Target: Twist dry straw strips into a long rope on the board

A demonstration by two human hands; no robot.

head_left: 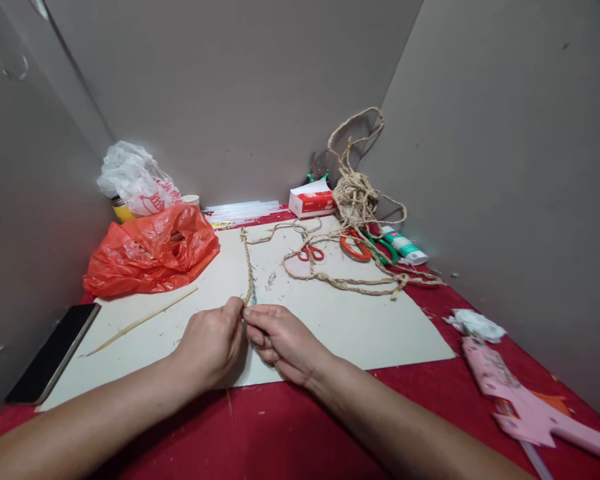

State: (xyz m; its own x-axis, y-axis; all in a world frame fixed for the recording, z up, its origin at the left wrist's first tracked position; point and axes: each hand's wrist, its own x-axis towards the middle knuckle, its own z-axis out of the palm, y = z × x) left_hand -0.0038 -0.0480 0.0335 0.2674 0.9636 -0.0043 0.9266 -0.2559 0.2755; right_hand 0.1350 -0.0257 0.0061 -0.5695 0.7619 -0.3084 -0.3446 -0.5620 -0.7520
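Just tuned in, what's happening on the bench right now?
A person is working a length of jute twine with both bare hands. The left hand and right hand meet at the near end of the strand, fingers pinching it over a cream board. The strand runs away to a loose tangle of twine by the back wall. Small red scissors, larger orange-and-green scissors, a thin wooden stick and a red plastic bag lie around untouched.

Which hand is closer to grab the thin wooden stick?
Probably the left hand: the wooden stick lies on its side of the white board. The right hand would cross over.
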